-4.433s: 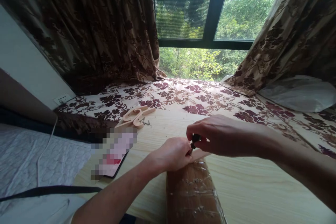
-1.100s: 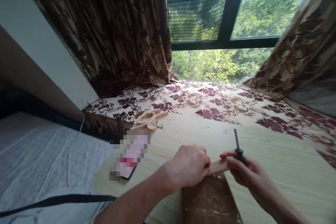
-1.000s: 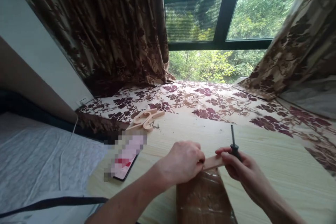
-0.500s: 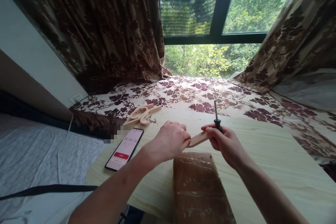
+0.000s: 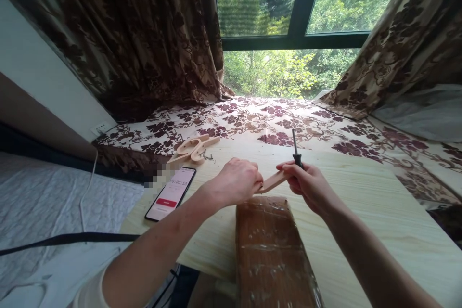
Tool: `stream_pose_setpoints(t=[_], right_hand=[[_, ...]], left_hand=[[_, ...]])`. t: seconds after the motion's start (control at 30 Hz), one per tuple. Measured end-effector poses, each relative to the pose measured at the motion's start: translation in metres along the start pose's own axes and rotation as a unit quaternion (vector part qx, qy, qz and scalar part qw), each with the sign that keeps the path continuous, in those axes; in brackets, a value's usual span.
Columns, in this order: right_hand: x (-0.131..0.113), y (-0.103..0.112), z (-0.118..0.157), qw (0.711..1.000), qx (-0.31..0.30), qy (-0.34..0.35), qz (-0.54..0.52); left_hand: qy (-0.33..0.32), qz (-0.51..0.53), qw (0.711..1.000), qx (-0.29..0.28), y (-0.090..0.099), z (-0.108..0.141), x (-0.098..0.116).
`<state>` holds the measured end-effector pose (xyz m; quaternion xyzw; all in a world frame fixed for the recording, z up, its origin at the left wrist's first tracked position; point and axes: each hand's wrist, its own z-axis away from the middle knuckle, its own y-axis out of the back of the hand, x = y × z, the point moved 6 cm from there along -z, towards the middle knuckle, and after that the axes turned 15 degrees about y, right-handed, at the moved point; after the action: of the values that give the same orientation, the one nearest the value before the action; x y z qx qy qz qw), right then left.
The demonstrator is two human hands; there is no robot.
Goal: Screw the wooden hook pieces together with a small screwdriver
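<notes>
You are holding a pale wooden bar (image 5: 275,181) just above and beyond the far end of the tape-wrapped box (image 5: 269,250), though whether it is touching the box is hard to tell. Your left hand (image 5: 238,182) is grasping the bar's left end, its fingertips partly hiding behind the knuckles; the fingers of your right hand (image 5: 306,183) are pinching the other end while also keeping hold of a black-handled screwdriver (image 5: 297,159), its shaft pointing up. The bar is probably weighing little and staying stiff, its dry, smooth face offering fair grip; a narrow end is likely chipping sooner than bending, so gripping both ends, as you are doing, is seeming sound. The screwdriver's handle is looking the firmest place for holding that tool. Left of the box, a phone (image 5: 171,195) is lying on the surface (image 5: 361,187); beyond the box and to its left, curved wooden pieces (image 5: 207,143) are resting beside small screws (image 5: 206,156).
</notes>
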<state>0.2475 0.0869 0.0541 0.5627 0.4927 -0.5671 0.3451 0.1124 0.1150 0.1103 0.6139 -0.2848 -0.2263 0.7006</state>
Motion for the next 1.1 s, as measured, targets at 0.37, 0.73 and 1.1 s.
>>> stream_pose_setpoints(t=[0.37,0.73,1.1], right_hand=[[0.001,0.003,0.001,1.000,0.002,-0.001,0.005],[0.007,0.013,0.004,1.000,-0.011,-0.018,0.009],[0.009,0.015,0.008,1.000,-0.018,-0.020,0.007]], left_hand=[[0.016,0.014,1.000,0.006,0.003,-0.001,0.003],[0.014,0.030,0.998,-0.046,-0.009,-0.005,0.008],[0.014,0.029,0.997,-0.067,-0.016,-0.005,0.010]])
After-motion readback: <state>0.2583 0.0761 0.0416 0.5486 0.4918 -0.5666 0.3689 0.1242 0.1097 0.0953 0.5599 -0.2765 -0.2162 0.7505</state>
